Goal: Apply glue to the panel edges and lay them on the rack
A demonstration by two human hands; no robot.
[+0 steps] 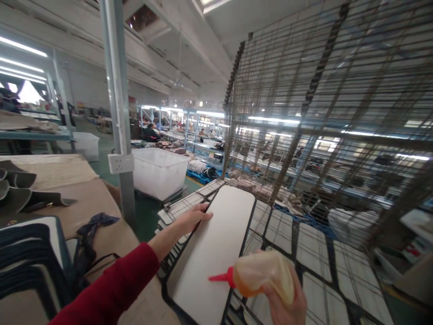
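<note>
My left hand [199, 217] grips the left edge of a long white panel [216, 243] with rounded corners and a dark rim, its thumb on top and its other fingers partly hidden. The panel lies tilted away from me over a wire rack. In my right hand [287, 298] is a squeeze bottle [264, 275] of amber liquid, with a red nozzle pointing left, over the panel's lower part. Whether the tip touches the panel I cannot tell. Similar white panels [314, 250] lie on the rack under and beside it.
Hinged wire shelves [291, 99] stand raised at the right. A brown table [101, 194] at the left bears dark-edged pieces [30, 253] and a dark cloth [96, 225]. Beyond are a metal post [118, 90] with a socket box [121, 163] and a white bin [158, 171].
</note>
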